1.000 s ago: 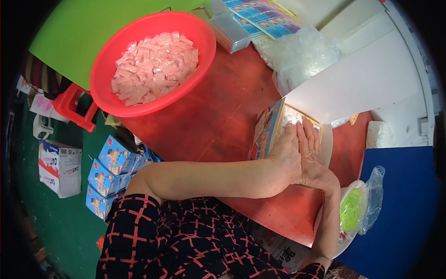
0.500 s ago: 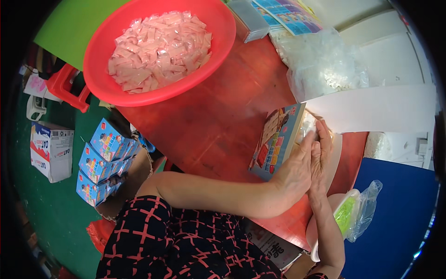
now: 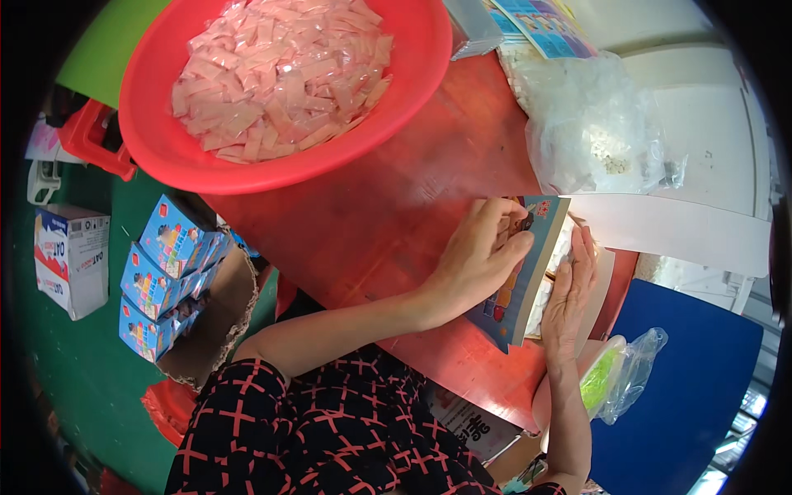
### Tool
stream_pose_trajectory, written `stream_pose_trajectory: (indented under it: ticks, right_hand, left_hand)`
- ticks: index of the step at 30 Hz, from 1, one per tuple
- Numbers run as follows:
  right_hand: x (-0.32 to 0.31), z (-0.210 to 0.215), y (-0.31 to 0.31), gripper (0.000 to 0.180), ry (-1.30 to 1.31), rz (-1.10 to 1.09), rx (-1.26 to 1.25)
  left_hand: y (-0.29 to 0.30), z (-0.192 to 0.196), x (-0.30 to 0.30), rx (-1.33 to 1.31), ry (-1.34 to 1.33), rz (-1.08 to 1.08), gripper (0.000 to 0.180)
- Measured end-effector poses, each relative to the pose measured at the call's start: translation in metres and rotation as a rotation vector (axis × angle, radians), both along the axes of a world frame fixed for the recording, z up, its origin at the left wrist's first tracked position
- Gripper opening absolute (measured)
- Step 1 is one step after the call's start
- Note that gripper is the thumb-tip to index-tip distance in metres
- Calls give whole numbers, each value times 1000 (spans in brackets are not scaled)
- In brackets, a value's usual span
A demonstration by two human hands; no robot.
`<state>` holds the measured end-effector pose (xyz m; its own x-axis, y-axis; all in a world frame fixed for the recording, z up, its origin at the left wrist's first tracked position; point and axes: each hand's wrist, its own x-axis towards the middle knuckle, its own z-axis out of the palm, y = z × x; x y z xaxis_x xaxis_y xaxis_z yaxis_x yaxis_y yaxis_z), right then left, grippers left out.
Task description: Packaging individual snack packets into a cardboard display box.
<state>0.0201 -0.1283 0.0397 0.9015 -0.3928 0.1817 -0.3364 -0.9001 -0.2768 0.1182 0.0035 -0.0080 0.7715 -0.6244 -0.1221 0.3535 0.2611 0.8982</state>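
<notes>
A blue printed cardboard box [image 3: 518,307] stands on the red table with its open side toward the right. White packed pieces [image 3: 539,307] show inside the opening, but their exact kind is unclear. My left hand [image 3: 478,260] is on the printed face, its fingers and thumb bent against it, supporting the box. On the opening side lies my right hand [image 3: 571,289], fingers stretched out and close together, flat against the white contents. A long white flap [image 3: 676,231] extends from the box to the right.
A red basin [image 3: 157,161] of pink wrapped strips stands at the far left of the table [image 3: 396,206]. Behind the box lies a clear bag [image 3: 602,124] of white pieces. A bowl [image 3: 606,351] with something green sits right. Blue printed boxes [image 3: 148,280] are stacked lower left.
My left hand has left the opening beside my right hand and moved left onto the box's printed face. My right hand stays at the opening. The view has shifted slightly.
</notes>
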Motion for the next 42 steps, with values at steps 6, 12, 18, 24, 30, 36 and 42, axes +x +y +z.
stream_pose_trajectory:
  ticks: [6, 12, 18, 24, 30, 36, 42]
  right_hand:
    - [-3, -2, -4, 39, -30, 4, 5]
    - [-2, -5, -3, 39, -65, 9, 21]
    - [-3, -7, -6, 38, -85, 11, 23]
    - [-3, -6, -7, 38, -104, 11, 19]
    - [-3, -5, -5, 39, -114, 14, 21]
    - [-3, -3, -3, 40, -107, 9, 28]
    - [-3, -2, -4, 40, -112, 9, 16]
  left_hand:
    - [-21, 13, -1, 189, 14, -45, 60]
    - [-27, 15, -5, 249, 9, -26, 65]
    - [-30, 25, 2, 318, -121, -8, 67]
    - [-32, 33, 5, 382, -313, 58, 74]
    - [-32, 39, 9, 386, -292, -32, 75]
    - [-39, 31, 7, 326, -338, 47, 70]
    - [-42, 25, 3, 395, -373, 14, 71]
